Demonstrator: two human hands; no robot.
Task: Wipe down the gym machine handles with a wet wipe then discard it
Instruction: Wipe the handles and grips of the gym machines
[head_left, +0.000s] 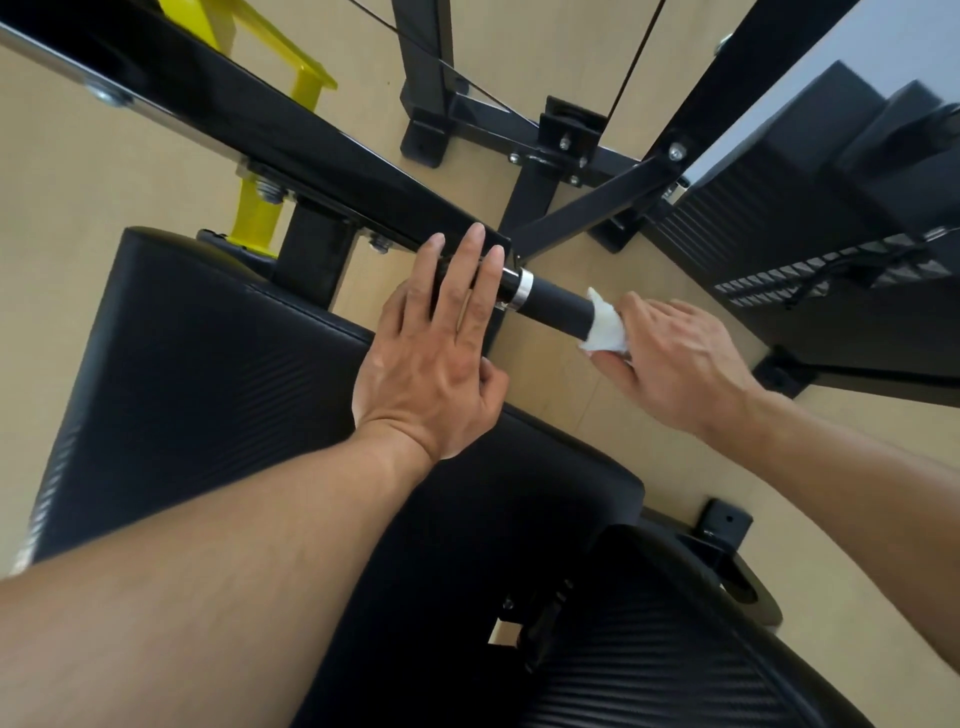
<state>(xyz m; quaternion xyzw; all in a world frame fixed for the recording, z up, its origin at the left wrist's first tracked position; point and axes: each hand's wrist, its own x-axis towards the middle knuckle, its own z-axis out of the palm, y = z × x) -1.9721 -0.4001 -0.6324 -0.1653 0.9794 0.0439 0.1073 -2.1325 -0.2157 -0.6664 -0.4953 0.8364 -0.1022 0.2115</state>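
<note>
Left hand (441, 343) flat, fingers straight on handle (558, 304); right hand (675, 358) grip clenched round wet wipe (605, 325) at its tip

No text, label, brand or number can be read on anything here.

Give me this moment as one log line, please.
step: wiping handle | left hand: flat on bar, steadying | right hand: grips wipe at handle's end | discard: not yet
</note>
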